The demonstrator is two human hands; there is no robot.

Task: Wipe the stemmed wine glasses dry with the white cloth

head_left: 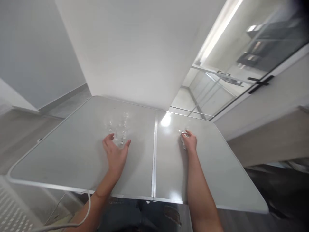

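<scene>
1. Clear pieces are scattered on the left half of the table, at and just beyond the left hand; their exact form is blurred.
2. The left hand is held open beside them, thumb and fingers parted, with nothing seen grasped.
3. The table is divided by a strip between the hands.
4. Another cluster is met by the right hand's bent fingertips; whether it is gripped or merely touched cannot be told.
5. Handling of two groups seems to be in hand; for any lift, a light pinch would be called for.
</scene>
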